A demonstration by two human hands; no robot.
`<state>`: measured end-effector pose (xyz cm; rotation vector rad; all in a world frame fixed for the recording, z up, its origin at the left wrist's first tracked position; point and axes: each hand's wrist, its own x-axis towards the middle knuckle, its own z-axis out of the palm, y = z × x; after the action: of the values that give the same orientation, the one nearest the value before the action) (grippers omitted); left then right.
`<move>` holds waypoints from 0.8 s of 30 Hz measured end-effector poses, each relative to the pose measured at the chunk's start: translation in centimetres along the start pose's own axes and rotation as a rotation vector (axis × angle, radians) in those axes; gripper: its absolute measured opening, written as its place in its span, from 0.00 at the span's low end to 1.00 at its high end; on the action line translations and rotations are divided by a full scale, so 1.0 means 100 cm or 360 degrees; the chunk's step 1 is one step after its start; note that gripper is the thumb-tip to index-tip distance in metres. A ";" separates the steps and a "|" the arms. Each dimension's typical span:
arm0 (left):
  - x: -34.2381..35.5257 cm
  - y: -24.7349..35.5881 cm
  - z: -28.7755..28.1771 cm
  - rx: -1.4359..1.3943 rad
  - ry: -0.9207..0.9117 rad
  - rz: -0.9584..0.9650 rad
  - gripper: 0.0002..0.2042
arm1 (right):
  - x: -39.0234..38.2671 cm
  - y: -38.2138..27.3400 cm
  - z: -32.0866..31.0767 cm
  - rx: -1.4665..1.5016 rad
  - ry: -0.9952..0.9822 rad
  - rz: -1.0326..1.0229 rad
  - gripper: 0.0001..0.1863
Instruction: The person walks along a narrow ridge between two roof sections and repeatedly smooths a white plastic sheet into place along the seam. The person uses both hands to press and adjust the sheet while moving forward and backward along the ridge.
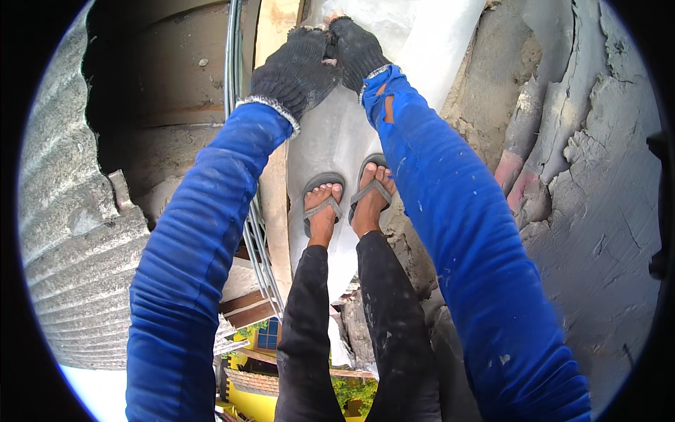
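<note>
Both my hands, in dark knitted gloves with bare fingertips, are close together at the top of the view. My left hand (298,69) is curled inward, its knuckles against my right hand (356,50). The fingers of each are bent closed, and whatever lies between them is hidden. Behind and under them runs a pale, translucent sheet (439,46). It stretches down to my feet, which stand on it in dark flip-flops (323,200). Blue sleeves cover both forearms, and the right one is torn near the cuff.
Left of the sheet runs a wooden board (279,204) beside several thin metal rods (230,63). Corrugated grey roofing (74,281) fills the far left. On the right rises rough, cracked cement (598,239). Below, a yellow building (256,401) shows a drop beyond the edge.
</note>
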<state>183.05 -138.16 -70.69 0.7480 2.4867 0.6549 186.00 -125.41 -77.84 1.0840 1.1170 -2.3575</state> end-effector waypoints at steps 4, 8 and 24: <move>-0.097 0.023 -0.013 -0.0182 0.0299 0.0013 0.35 | -0.072 0.023 -0.020 0.0176 0.0276 0.0111 0.27; -0.233 0.059 -0.044 -0.0183 -0.0230 -0.0442 0.36 | -0.192 0.067 -0.030 -0.1243 0.0681 0.0116 0.21; -0.458 0.215 -0.259 -0.0421 -0.1549 -0.1182 0.44 | -0.528 -0.226 0.153 -0.1368 0.0183 -0.0380 0.22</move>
<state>211.39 -157.66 -25.40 -0.0306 1.5345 0.2240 200.78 -124.38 -20.33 0.7800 2.1066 -1.6282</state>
